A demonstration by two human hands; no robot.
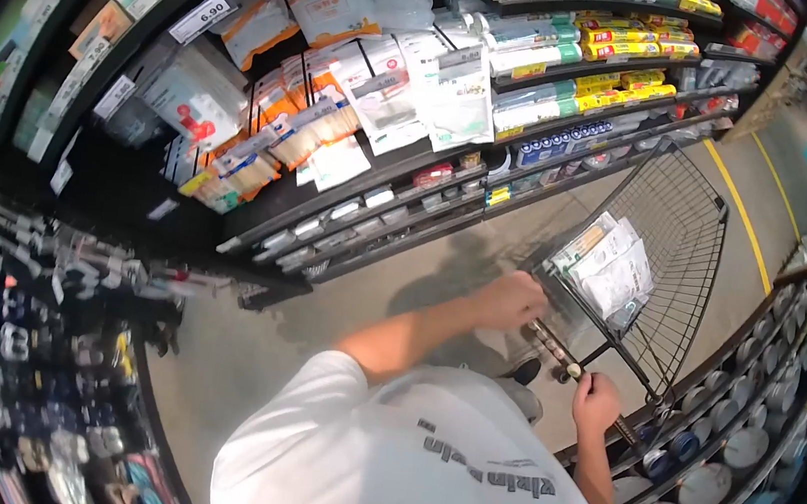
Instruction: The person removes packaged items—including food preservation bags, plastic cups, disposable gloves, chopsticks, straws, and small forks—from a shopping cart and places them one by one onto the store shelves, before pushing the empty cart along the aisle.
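A wire shopping cart (707,204) stands ahead of me to the right, with its handle (556,349) turned toward my body. My left hand (512,301) is closed around the handle's left end. Farther right along the same bar, my right hand (597,401) is wrapped around it too. In the near part of the basket lie several white plastic packages (611,267), one partly over another. Their exact contents cannot be made out.
Tall dark shelves (373,173) with bagged goods and price tags run along the left and front. Shelves of round pots or lids (705,488) stand close on the right. Hanging goods (5,339) fill a rack at lower left. A yellow floor line (738,216) lies beyond the cart.
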